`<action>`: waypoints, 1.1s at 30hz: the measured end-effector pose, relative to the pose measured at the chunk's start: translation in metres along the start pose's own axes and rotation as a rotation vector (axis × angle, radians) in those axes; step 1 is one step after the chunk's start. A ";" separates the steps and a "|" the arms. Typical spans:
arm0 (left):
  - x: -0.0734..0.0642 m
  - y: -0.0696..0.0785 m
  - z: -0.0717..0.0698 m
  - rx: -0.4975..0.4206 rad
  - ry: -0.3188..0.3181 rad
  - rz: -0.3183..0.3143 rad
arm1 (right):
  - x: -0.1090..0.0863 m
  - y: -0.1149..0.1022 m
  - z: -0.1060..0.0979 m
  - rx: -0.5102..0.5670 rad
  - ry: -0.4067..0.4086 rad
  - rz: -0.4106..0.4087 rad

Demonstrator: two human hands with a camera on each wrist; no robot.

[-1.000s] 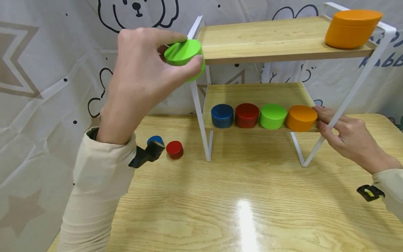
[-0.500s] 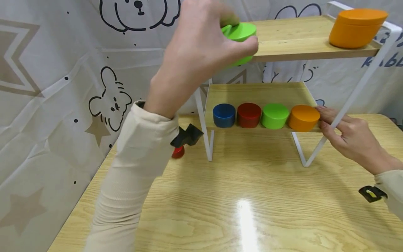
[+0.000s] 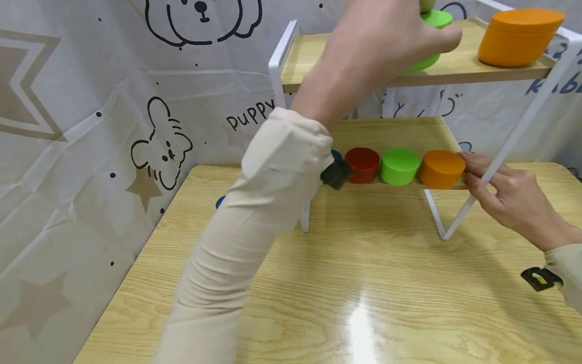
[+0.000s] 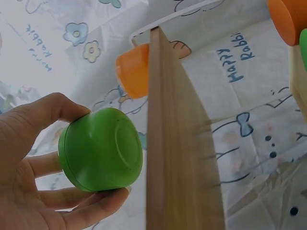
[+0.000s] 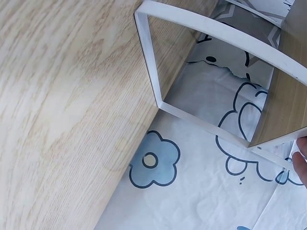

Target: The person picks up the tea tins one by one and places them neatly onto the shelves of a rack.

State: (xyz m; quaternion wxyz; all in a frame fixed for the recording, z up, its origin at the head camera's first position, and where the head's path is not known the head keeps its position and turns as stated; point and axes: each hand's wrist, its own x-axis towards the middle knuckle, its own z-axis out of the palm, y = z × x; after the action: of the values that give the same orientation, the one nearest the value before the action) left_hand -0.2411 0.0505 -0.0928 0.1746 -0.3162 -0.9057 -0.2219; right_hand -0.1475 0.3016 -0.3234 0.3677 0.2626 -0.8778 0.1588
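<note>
My left hand grips a green round lidded container between thumb and fingers, at the front edge of the upper shelf. In the left wrist view, a gap shows between it and the board's edge. My right hand holds the right end of the lower shelf, by the white leg; only its fingertips show in the right wrist view. An orange container stands at the upper shelf's right end. Red, green and orange containers line the lower shelf, beside a mostly hidden blue one.
The white metal frame of the shelf rack stands on a wooden table. Part of another blue container shows on the table behind my left sleeve. A printed cloth hangs at the back and left.
My left hand has carried the green container rightward, from the rack's left corner to the middle of the upper shelf. Its sleeve now hides the red container on the table. The right hand stays put.
</note>
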 end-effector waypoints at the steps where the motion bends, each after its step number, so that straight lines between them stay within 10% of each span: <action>1: -0.007 0.008 -0.003 0.003 -0.009 0.010 | 0.000 0.000 0.000 -0.002 -0.005 0.003; 33: 0.002 0.034 0.022 0.031 -0.017 -0.028 | 0.004 -0.003 0.007 -0.015 -0.006 0.017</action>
State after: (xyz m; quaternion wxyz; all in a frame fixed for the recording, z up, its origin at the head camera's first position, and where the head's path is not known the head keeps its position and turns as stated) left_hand -0.2244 0.0863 -0.1009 0.1687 -0.3026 -0.9148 -0.2077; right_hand -0.1518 0.2941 -0.3249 0.3655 0.2529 -0.8824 0.1545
